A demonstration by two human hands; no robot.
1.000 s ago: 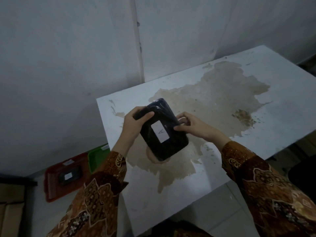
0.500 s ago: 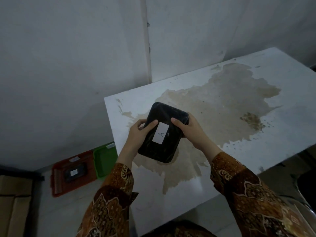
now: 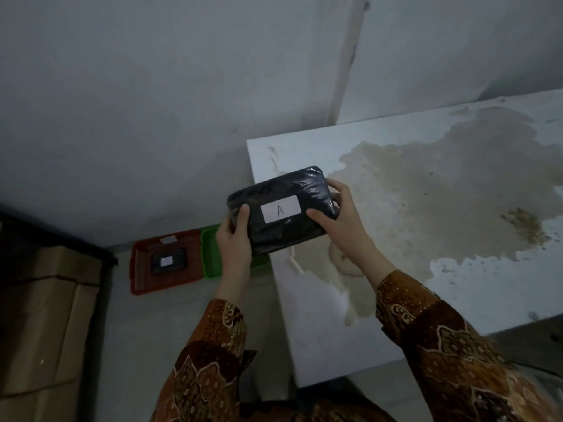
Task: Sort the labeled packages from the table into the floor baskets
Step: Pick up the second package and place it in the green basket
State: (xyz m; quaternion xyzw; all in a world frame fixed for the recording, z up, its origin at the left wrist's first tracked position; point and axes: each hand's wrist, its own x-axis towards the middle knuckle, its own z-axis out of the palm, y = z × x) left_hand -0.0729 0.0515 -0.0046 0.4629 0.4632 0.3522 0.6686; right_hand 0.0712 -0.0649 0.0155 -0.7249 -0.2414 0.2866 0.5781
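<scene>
Cardboard boxes (image 3: 45,324) are sitting far left on the floor. Next, a red basket (image 3: 137,269) is already holding one black package (image 3: 169,261); a green basket (image 3: 210,257) is touching its right side. The person's left hand (image 3: 234,242) is gripping the short left end of the black package labeled A (image 3: 281,210), the right hand (image 3: 338,220) clamping the right end. It's being held in the air over the left edge of the stained table (image 3: 457,193), long axis running left-right. Both baskets are lying down-left of it, nearer the left hand, so that hand probably makes the drop.
</scene>
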